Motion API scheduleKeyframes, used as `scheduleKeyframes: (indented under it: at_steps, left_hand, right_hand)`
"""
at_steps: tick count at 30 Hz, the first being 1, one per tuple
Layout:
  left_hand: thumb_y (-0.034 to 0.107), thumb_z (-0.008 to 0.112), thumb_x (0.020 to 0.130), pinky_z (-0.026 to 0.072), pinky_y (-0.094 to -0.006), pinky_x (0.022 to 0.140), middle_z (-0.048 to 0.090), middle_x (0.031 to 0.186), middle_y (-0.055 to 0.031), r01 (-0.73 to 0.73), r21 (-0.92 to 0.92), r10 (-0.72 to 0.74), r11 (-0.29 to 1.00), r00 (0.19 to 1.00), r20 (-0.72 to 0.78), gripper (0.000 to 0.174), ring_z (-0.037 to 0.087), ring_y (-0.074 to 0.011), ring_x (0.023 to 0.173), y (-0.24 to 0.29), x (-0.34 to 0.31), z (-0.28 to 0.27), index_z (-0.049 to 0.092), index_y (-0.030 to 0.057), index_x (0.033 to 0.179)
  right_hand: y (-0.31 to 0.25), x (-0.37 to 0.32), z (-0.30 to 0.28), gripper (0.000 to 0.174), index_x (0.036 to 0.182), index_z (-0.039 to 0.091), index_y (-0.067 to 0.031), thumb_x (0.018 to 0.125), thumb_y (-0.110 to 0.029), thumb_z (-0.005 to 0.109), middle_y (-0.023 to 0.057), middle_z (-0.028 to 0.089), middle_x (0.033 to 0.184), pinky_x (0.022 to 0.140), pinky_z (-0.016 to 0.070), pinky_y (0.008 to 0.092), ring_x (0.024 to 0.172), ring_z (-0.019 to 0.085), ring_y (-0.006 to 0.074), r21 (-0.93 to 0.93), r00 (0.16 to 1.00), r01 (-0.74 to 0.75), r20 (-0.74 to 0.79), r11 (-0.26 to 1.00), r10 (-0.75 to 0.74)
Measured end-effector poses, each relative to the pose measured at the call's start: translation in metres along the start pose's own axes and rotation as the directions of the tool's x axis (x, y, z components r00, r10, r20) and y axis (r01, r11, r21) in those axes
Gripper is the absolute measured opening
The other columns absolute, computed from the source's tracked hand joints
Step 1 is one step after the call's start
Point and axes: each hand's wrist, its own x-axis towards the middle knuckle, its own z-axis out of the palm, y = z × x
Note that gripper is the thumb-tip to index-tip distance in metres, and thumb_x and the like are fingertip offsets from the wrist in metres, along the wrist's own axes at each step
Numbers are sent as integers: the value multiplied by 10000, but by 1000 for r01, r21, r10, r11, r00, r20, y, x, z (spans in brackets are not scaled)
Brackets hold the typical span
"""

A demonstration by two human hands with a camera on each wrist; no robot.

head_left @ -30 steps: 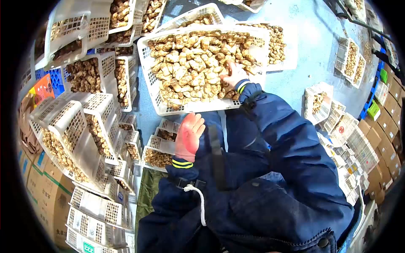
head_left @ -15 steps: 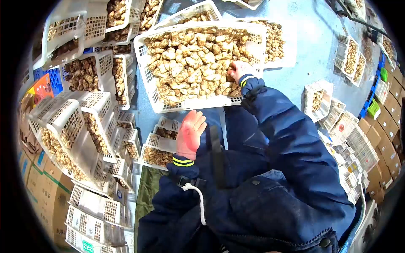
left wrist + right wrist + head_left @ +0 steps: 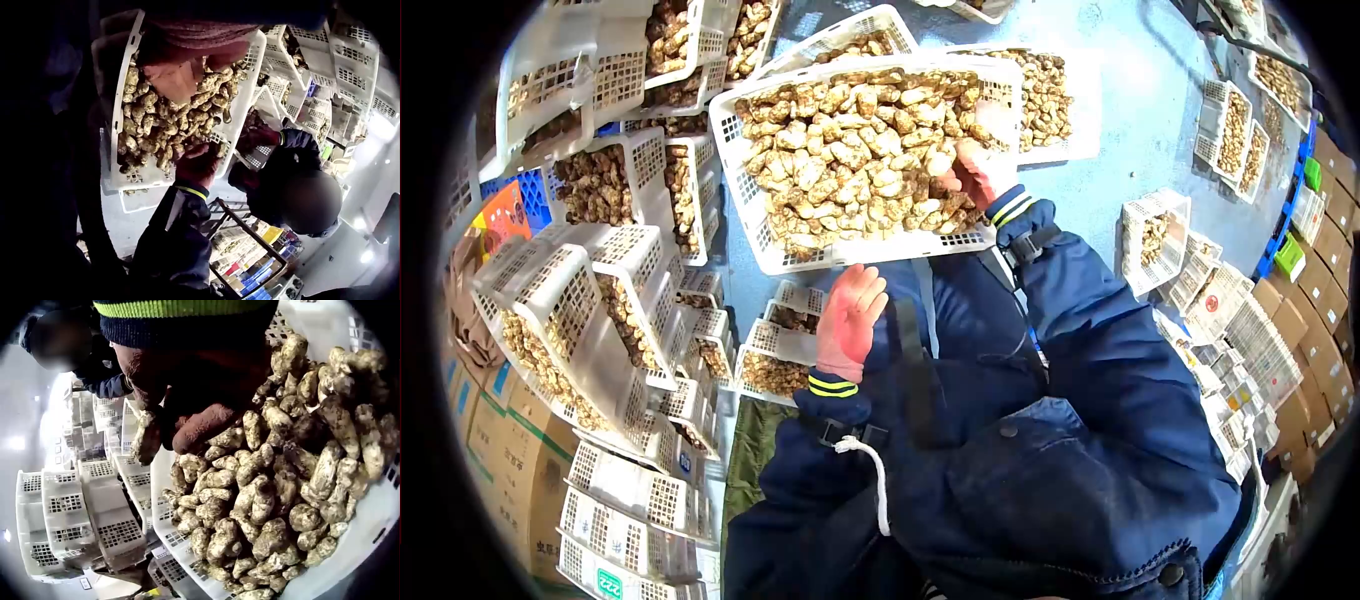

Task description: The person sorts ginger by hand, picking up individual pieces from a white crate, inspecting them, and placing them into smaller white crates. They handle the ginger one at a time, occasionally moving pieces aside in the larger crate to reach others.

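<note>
A white plastic crate [image 3: 745,215] holds a heap of stubby, cream-coloured, brown-streaked pieces [image 3: 840,160] that look like mushrooms or tubers. My right hand [image 3: 977,172] is at the crate's right front part, over the heap. In the right wrist view, its thumb and curled fingers [image 3: 203,428] pinch one dirt-streaked piece [image 3: 147,439] at the crate's side. My left hand [image 3: 850,322] hovers in front of the crate's near rim, fingers straight and close together, holding nothing. In the left wrist view, that left hand [image 3: 175,81] overlaps the heap.
Stacked white crates [image 3: 550,290] of similar pieces crowd the left. Another filled crate [image 3: 1045,105] stands behind the main one. More crates [image 3: 1155,240] and brown cartons [image 3: 1315,320] line the right. Another person [image 3: 294,181] bends over crates in the left wrist view.
My right hand has drawn back towards the crate's near right corner, its wrist turning, with a piece pinched in it. The left hand has stayed nearly still.
</note>
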Motion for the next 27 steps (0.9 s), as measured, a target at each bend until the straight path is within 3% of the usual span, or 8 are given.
scheduleKeyframes:
  at_steps: [7, 8, 11, 16, 19, 21, 23, 27]
  left_hand:
    - [196, 500, 879, 260, -215, 560, 299, 694, 24, 83, -125, -64, 989, 986, 152, 269, 270, -96, 617, -8, 13, 9, 510, 6, 1070]
    - [198, 492, 885, 257, -214, 557, 290, 682, 29, 76, -87, -68, 993, 993, 101, 251, 272, -93, 616, -9, 12, 12, 523, 11, 1050]
    - [211, 507, 878, 281, -218, 577, 342, 708, 25, 72, -48, -68, 996, 995, 79, 283, 301, -92, 639, -15, 14, 5, 518, -1, 1066]
    - [237, 520, 874, 337, -233, 630, 475, 814, -2, 12, 90, -13, 996, 1000, 11, 341, 385, -102, 706, -19, 13, 16, 500, -3, 1116]
    - [217, 445, 907, 307, -233, 604, 516, 833, 2, 0, 113, 2, 994, 1000, -10, 276, 341, -110, 658, -21, 15, 20, 533, 39, 1097]
    - [237, 447, 908, 380, -244, 688, 562, 955, -34, 26, 143, -28, 989, 1000, 13, 298, 460, -128, 764, -22, 15, 17, 522, 44, 1123]
    - [244, 449, 907, 399, -266, 743, 561, 1005, -48, 54, 151, -46, 987, 998, -53, 310, 493, -147, 846, -22, 14, 14, 512, 47, 1139]
    - [248, 465, 901, 418, -315, 869, 531, 1160, -83, 57, 66, -62, 996, 994, 85, 344, 521, -202, 1044, -16, 14, 5, 479, 50, 1182]
  right_hand:
    - [-26, -26, 47, 611, 1332, 256, -70, 848, -273, 570, 175, 511, 1091, 806, 483, 357, 1030, 525, 274, 207, 974, 32, 215, 978, -78]
    - [-31, -28, 54, 553, 1337, 258, -97, 848, -112, 515, 148, 479, 1179, 823, 471, 338, 1049, 516, 259, 264, 961, 13, 264, 965, -85]
    - [-41, -25, 61, 489, 1282, 330, -54, 845, -124, 538, 175, 481, 1170, 867, 448, 357, 1064, 502, 262, 246, 952, 28, 290, 969, -101]
    - [-42, -10, 53, 482, 1213, 419, 5, 819, -224, 577, 124, 564, 1081, 794, 468, 300, 956, 564, 198, -46, 990, 110, 88, 993, -106]
    - [-26, 16, 32, 378, 1157, 462, 51, 804, -54, 549, 113, 587, 1022, 724, 467, 253, 862, 568, 144, -215, 968, 215, -84, 953, -238]
    - [-23, 26, 39, 390, 1149, 491, 1, 777, -91, 565, 114, 608, 994, 735, 463, 281, 859, 587, 185, -513, 899, 356, -38, 781, -435]
    - [-19, 48, 40, 439, 1144, 514, -118, 738, -244, 623, 134, 569, 1049, 813, 441, 354, 925, 559, 301, -949, 850, 172, 7, 264, -527]
    - [-2, 68, 33, 441, 1145, 503, -121, 752, -298, 601, 131, 557, 1060, 827, 432, 368, 985, 530, 302, -993, 827, -96, -121, 73, -549]
